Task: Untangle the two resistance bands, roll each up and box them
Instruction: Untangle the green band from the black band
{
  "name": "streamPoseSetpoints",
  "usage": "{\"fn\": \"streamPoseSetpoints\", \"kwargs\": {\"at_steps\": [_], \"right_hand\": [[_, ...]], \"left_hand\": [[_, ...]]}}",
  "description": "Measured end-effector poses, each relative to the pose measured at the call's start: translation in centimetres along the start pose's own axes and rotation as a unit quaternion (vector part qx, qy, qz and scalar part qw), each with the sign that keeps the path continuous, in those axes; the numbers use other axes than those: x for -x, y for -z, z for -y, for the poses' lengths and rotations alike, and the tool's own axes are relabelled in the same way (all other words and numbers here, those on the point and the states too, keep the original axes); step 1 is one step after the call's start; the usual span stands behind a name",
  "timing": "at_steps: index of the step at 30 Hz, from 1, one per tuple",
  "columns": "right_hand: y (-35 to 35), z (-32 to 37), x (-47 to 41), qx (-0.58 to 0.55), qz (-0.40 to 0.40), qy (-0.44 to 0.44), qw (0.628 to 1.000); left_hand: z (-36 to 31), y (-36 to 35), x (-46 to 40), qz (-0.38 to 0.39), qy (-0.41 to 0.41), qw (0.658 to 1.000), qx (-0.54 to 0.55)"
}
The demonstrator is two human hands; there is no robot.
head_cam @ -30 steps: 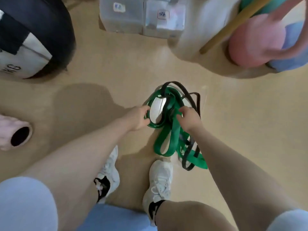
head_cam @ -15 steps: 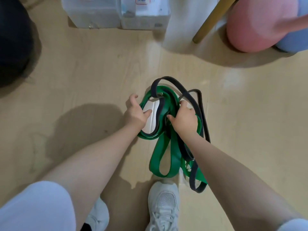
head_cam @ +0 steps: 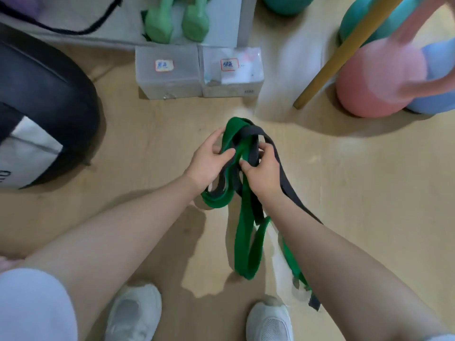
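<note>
A wide green resistance band (head_cam: 246, 242) and a narrower black resistance band (head_cam: 288, 185) are twisted together and lifted off the wooden floor, their loops hanging down toward my shoes. My left hand (head_cam: 209, 161) grips the green loops at the top left of the tangle, thumb across them. My right hand (head_cam: 263, 168) pinches the black band where it crosses the green one. Two translucent labelled boxes, the left box (head_cam: 170, 72) and the right box (head_cam: 231, 72), stand on the floor beyond the bands.
A black and white bag (head_cam: 41, 119) bulges at the left. Green dumbbells (head_cam: 177, 18) lie on a grey shelf behind the boxes. A pink kettlebell (head_cam: 376, 80), a blue one and a teal one sit at the right, with a wooden pole (head_cam: 344, 52) leaning across.
Both hands have raised the tangled bands from the floor to in front of me. The view has tilted up, so the boxes and dumbbells now show.
</note>
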State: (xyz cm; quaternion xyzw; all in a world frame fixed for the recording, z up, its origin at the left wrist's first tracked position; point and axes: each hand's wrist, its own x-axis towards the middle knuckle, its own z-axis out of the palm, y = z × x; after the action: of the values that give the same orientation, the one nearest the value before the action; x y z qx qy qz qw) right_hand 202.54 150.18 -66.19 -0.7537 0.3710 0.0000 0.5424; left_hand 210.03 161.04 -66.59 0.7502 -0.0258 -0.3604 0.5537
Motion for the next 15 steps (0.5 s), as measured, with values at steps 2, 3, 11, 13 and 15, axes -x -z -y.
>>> {"fn": "streamPoseSetpoints", "kwargs": {"at_steps": [2, 3, 11, 13, 15], "right_hand": [[-1.3, 3.0, -0.5, -0.021, -0.004, 0.025, 0.999], [-1.8, 4.5, -0.7, -0.039, -0.009, 0.032, 0.999], [-3.9, 5.5, -0.8, -0.037, 0.004, 0.036, 0.999], [-4.3, 1.8, 0.1, 0.047, 0.032, -0.022, 0.998], [-4.8, -1.8, 1.4, 0.133, 0.076, -0.053, 0.987]], "left_hand": [[-2.3, 2.4, 0.4, -0.019, -0.046, 0.999, -0.009], [-3.3, 3.4, 0.6, -0.029, -0.064, 0.997, -0.016], [-0.6, 7.6, 1.1, -0.07, -0.074, 0.994, -0.04], [3.1, 7.7, 1.3, -0.048, -0.032, 0.991, -0.124], [7.2, 7.4, 1.5, -0.003, 0.012, 0.983, -0.185]]}}
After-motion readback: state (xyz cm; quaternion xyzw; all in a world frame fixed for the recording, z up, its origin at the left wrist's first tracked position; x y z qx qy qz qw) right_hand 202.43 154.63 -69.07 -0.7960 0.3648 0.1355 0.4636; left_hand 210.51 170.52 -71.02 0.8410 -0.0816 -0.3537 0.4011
